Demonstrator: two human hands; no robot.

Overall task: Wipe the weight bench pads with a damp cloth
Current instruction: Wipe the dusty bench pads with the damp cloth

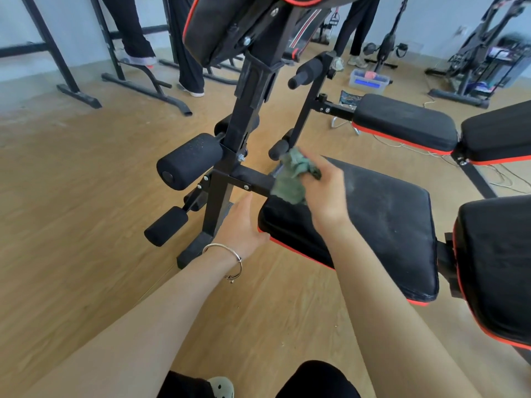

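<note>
Fingers (pixel 314 175) of right hand (pixel 324 193) bunched around green cloth (pixel 290 179) on seat pad (pixel 382 222) front edge, left hand (pixel 240 228) flat, fingers extended against pad's side, bracelet (pixel 230 258) on wrist

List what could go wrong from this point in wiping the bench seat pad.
1. The green cloth in the right hand sits at the seat pad front edge, beside the frame crossbar; it might snag on the bolts there.
2. The left hand braces the pad's corner, so a wide stroke could strike it.
3. The pad's dusty-looking far side may get missed.
</note>
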